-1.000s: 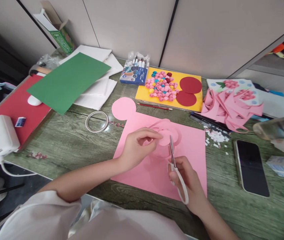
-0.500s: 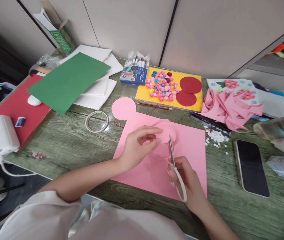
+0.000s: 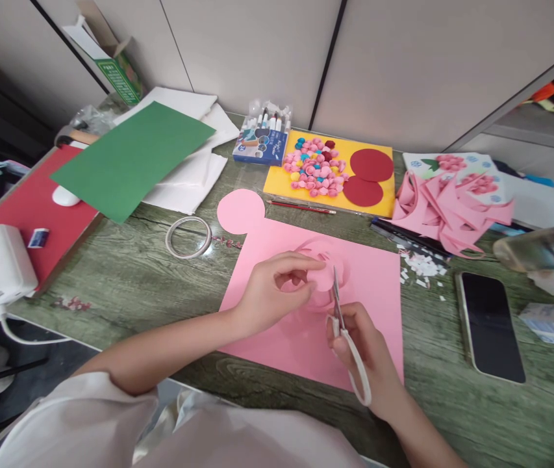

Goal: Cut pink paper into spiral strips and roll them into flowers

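Observation:
Between the thumb and fingers of my left hand point(image 3: 279, 286) is a small pink paper piece point(image 3: 323, 276), part of it curling down in a strip. My right hand point(image 3: 367, 351) grips a pair of white-handled scissors point(image 3: 354, 361), its fingers in the loops. The blades point up and lie against the right edge of the piece. Below both hands lies a pink paper sheet point(image 3: 374, 279) on the dark green wood-grain table. Past its upper left corner rests a pink paper circle point(image 3: 241, 211).
A tape roll point(image 3: 188, 237) and a pencil point(image 3: 301, 207) lie beyond the sheet. Farther back are yellow paper point(image 3: 277, 182) with small coloured rolls, and a marker box point(image 3: 260, 148). To the right are pink scraps point(image 3: 452, 211) and a phone point(image 3: 492, 328); at left, green paper point(image 3: 135, 159).
My left fingers have turned the paper piece and shifted slightly right and down. The scissors have moved a little right, their handles lower. Other things have stayed in place.

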Demonstrator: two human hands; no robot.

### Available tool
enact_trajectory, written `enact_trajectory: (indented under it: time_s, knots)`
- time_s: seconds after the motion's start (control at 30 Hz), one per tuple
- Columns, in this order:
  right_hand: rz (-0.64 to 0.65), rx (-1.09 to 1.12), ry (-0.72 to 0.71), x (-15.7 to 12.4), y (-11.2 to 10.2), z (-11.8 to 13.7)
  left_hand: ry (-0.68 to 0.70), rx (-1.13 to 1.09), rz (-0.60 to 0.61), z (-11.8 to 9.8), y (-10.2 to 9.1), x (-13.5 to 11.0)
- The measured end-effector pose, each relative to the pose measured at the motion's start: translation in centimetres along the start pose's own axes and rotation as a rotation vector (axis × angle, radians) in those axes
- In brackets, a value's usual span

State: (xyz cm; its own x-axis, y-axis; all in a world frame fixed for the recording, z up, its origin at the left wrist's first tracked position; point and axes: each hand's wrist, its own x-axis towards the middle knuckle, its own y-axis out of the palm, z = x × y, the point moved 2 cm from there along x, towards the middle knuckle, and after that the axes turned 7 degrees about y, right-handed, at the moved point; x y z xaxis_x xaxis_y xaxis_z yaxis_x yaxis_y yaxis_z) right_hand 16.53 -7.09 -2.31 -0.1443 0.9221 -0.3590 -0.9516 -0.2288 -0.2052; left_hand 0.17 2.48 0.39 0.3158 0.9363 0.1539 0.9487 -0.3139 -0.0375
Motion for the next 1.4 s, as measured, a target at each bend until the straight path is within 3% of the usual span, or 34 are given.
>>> enact_trajectory:
  time_s: [0.37, 0.83, 1.4]
  knots:
    - [-0.003, 0.009, 0.008, 0.0, 0.1, 0.2, -0.009, 0.019, 0.005, -0.4, 0.0, -0.1]
    - [0.003, -0.039, 0.039, -0.1, 0.0, -0.1, 0.046, -0.046, -0.094, 0.4, -0.5, 0.3]
    - [-0.015, -0.085, 0.038, 0.2, 0.0, 0.0, 0.023, -0.045, -0.119, 0.4, -0.9, 0.4]
